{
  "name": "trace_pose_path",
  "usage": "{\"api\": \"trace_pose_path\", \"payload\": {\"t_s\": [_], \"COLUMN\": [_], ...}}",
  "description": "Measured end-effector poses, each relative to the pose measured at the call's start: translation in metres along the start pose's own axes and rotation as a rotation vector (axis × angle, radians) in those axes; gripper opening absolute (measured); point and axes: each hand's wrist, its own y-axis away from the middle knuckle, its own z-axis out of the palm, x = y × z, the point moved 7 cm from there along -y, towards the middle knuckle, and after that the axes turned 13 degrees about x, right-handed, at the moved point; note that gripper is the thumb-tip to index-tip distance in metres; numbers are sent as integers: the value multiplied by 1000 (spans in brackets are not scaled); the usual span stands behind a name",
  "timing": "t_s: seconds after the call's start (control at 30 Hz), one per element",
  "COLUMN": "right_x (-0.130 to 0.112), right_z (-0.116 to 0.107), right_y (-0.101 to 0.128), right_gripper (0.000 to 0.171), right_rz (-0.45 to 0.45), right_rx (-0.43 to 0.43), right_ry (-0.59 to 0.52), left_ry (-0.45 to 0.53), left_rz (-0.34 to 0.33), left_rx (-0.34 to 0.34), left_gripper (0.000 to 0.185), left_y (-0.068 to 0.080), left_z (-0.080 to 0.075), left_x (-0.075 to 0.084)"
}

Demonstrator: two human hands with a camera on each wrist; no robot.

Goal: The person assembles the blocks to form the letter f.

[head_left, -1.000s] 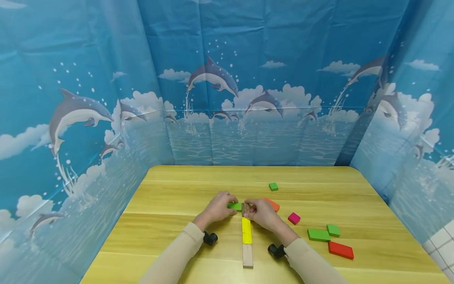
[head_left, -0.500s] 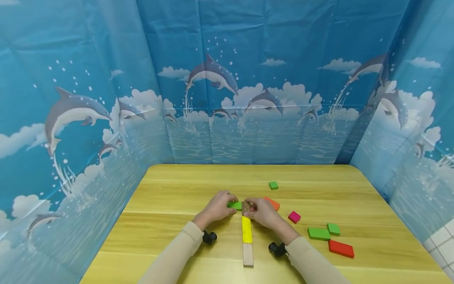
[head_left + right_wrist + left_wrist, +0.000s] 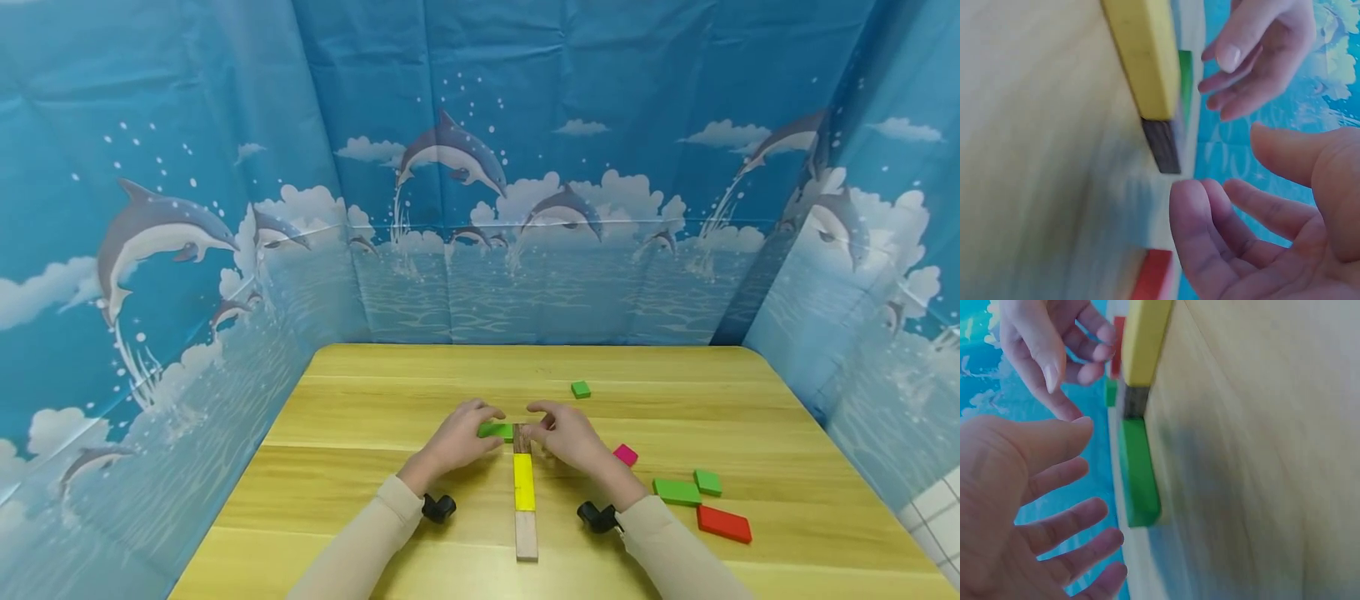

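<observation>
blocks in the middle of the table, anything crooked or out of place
Nothing stands out. The yellow block lies in a straight line between the dark block and the pale wooden block; the green block branches left squarely. Both hands are off them, fingers relaxed.

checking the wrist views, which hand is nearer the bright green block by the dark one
Left. The left hand hovers just beside the bright green block, fingers open, not gripping it. The right hand is on the other side of the dark block, farther off.
</observation>
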Motion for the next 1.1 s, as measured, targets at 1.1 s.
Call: {"api": "trace_pose_path", "payload": {"t_s": [1.1], "right_x": [38], "right_z": [-44], "right_y": [6], "right_gripper": [32], "right_rz": [-117], "right_rx": [252], "right_ry": [417], "left_ry": [-92], "left_rz": [205], "left_rx": [-35], "left_gripper": [73], "left_y": [42], "left_z": [28], "left_x": [37]}}
